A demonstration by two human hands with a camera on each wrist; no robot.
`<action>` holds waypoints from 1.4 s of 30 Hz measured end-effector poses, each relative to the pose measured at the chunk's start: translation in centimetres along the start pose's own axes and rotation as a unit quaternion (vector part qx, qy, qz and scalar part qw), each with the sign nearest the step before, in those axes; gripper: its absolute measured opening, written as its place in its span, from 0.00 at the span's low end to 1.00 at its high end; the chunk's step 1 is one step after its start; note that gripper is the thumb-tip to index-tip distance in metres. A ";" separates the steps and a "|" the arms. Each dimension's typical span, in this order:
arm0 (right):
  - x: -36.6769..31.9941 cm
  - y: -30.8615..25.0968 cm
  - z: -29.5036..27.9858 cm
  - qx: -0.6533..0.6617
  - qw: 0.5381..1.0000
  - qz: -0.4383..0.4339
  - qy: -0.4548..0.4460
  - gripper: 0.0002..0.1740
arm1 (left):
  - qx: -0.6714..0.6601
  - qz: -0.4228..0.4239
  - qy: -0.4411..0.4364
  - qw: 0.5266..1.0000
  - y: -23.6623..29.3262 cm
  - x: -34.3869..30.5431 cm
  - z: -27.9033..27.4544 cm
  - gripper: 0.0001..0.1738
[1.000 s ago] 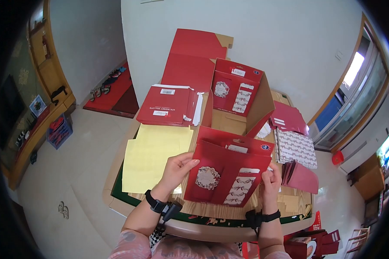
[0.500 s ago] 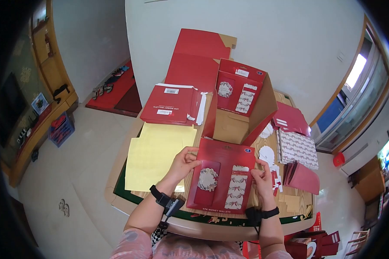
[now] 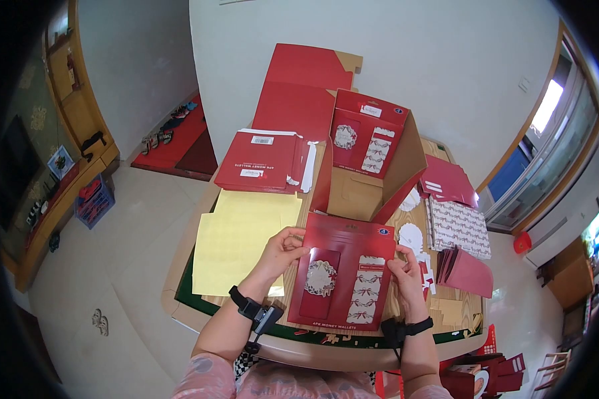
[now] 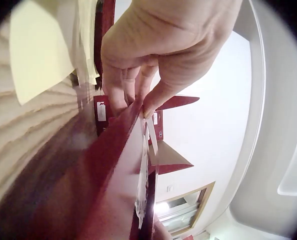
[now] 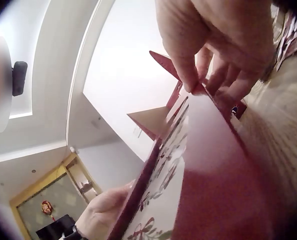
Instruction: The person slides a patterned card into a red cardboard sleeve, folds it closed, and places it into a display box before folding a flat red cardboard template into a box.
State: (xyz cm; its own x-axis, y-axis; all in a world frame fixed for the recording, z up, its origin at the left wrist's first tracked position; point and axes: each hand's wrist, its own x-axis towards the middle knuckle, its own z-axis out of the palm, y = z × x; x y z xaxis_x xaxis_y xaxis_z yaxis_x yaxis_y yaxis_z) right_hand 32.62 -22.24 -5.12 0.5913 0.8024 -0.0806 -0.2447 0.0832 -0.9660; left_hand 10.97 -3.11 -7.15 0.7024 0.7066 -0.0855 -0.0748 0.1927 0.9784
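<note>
A red money wallet pack (image 3: 345, 272), with a white wreath card on its left and a bow-patterned strip on its right, stands upright or slightly tilted between both hands. The left hand (image 3: 277, 258) pinches its left edge; the right hand (image 3: 407, 276) pinches its right edge. Close up, the left hand (image 4: 163, 45) has thumb and fingertips on the red card edge, and the right hand (image 5: 216, 45) grips the opposite edge likewise. Just behind the pack is an open cardboard box (image 3: 357, 191) with a similar pack (image 3: 364, 136) standing inside against its far wall.
Yellow sheets (image 3: 239, 246) lie left of the pack, below a stack of red packs (image 3: 256, 161). At the right are red cards (image 3: 448, 181), a bow-patterned stack (image 3: 460, 228), dark red wallets (image 3: 469, 272) and white round cutouts (image 3: 410, 236). A red cardboard flap (image 3: 293, 103) rises behind.
Since a second ago, the pack's front has come to face the camera more fully and its top looks flat, where layers stood apart before. Both hands still hold its sides; little differs from half a second ago.
</note>
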 end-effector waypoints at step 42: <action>0.8 1.5 -1.4 0.009 0.999 -0.023 -0.026 0.09 | -0.025 -0.022 -0.023 0.999 0.4 -0.4 0.0 0.16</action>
State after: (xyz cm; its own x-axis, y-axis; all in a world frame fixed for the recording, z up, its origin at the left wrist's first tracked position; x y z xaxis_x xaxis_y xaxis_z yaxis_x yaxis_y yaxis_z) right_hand 33.80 -22.32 -6.95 0.5617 0.8271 -0.0226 -0.2326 0.1317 -0.9636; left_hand 10.65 -3.30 -6.77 0.7379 0.6644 -0.1190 -0.0768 0.2578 0.9631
